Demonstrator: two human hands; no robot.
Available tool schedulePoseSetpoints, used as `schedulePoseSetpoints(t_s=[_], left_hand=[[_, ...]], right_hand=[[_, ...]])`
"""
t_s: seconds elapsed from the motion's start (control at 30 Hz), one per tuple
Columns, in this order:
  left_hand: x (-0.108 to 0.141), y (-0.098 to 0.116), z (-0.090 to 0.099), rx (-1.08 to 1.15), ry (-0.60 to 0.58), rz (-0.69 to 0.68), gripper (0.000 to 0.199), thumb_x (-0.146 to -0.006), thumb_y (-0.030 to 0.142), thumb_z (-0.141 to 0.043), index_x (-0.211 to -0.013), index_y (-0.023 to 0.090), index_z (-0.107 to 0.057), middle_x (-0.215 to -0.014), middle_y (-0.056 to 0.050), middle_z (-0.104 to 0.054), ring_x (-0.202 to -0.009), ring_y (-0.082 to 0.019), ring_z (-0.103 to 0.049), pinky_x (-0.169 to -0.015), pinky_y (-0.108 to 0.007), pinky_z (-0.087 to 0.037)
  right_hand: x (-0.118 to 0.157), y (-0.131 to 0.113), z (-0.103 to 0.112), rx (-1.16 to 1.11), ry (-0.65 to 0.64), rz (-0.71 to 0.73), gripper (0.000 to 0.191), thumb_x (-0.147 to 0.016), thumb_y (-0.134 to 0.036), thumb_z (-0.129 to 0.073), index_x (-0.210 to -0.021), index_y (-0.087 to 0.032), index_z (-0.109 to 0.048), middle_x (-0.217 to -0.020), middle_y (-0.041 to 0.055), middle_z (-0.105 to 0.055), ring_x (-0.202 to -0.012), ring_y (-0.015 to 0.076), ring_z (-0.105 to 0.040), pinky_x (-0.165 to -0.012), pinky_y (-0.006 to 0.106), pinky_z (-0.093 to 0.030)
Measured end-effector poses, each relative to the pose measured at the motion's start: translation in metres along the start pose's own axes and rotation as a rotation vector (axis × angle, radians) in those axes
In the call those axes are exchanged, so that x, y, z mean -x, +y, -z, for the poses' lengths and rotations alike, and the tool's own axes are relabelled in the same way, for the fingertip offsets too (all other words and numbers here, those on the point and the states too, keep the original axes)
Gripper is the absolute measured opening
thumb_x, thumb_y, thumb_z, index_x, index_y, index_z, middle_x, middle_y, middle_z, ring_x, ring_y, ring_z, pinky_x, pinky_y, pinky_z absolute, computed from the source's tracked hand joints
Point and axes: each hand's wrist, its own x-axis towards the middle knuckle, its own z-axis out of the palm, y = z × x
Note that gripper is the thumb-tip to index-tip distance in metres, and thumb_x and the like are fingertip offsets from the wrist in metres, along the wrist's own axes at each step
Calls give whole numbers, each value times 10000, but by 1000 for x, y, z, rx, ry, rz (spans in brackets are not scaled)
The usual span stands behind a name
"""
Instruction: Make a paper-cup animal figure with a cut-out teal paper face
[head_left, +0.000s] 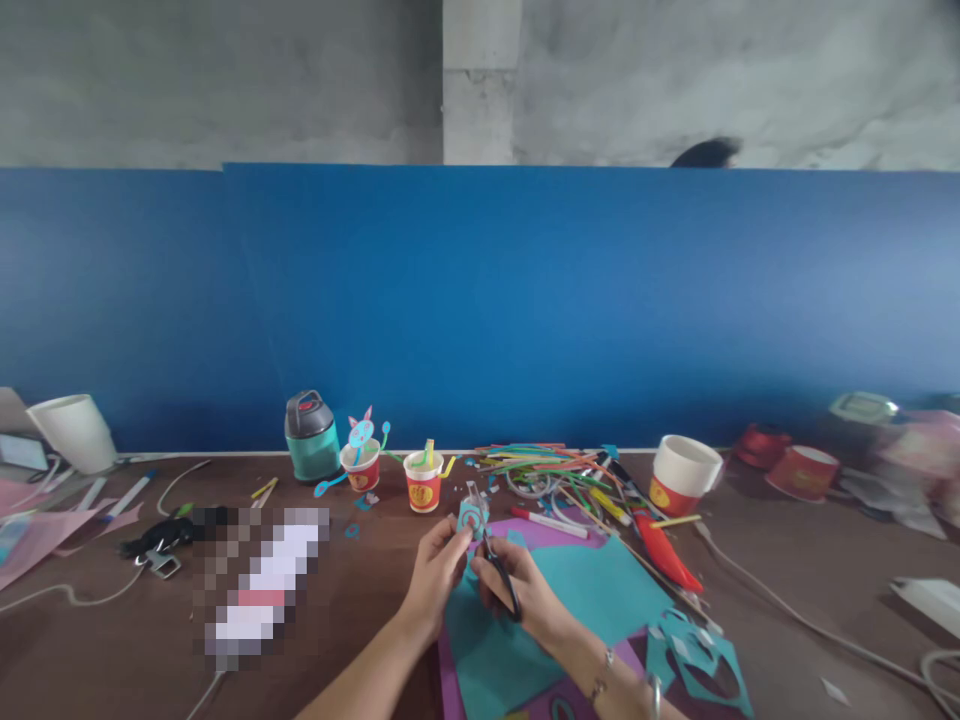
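Note:
Between the fingers of my left hand [439,565] is a small piece of teal paper [472,519] with a reddish circle drawn on it. Scissors [511,597] with black handles are in my right hand [529,590], their blades at the edge of that piece. Below both hands lie a large teal sheet [585,590] and a purple sheet [448,670]. Just beyond them stands a red and white paper cup [424,482] with bent yellow and green strips in it. Another cup [363,468] beside it carries a teal paper cat-like face on top.
A pile of coloured pipe cleaners or straws [536,465] lies behind the sheets. A white mug-like cup [684,468], a red pouch-like item [667,555] and cut teal scraps [701,655] are at right. A teal jar [313,440] stands left. A blue partition [465,310] closes the back.

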Motion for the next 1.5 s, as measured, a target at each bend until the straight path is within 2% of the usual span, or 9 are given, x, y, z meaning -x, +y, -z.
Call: schedulePoseSetpoints(t_s=[0.33,0.67,0.93,1.17,1.5], left_hand=[[-3,-3,4,-51,7,-29,391,-614,460,-739,-561,171,-480,-453,98,-328,-407,-41,-237,-414,-185,-177],[-3,-3,3,-62,34,-13,412,-585,501,-741,-590,172,-493,-451,106,-314,-397,-40,-240,-403,-185,-147],[-3,-4,3,-58,85,-53,409,-603,497,-739,-567,174,-490,-435,109,-288,-392,-39,-218,-401,-190,-155],[-6,-8,9,-141,38,-67,422,-623,524,-714,-553,162,-511,-438,100,-304,-403,-44,-226,-405,-192,-157],[-9,-8,12,-133,38,-82,398,-639,484,-718,-561,164,-496,-448,100,-295,-411,-41,-202,-401,-185,-154]], right_hand=[[-1,0,0,-14,2,-10,486,-657,-624,-661,-677,-172,-482,-429,-64,-450,-360,52,-357,-355,171,-274],[-1,-3,0,22,17,-38,475,-653,-611,-667,-649,-174,-482,-393,-77,-424,-336,49,-331,-341,176,-234],[-2,-1,0,35,15,-22,443,-687,-573,-660,-630,-173,-480,-383,-77,-421,-329,44,-324,-340,172,-226],[-3,0,2,-1,9,-46,450,-643,-584,-684,-699,-173,-509,-427,-54,-493,-360,71,-409,-364,182,-322],[-1,-7,1,37,18,-42,423,-657,-545,-686,-617,-173,-487,-382,-76,-423,-342,49,-333,-347,180,-233]])
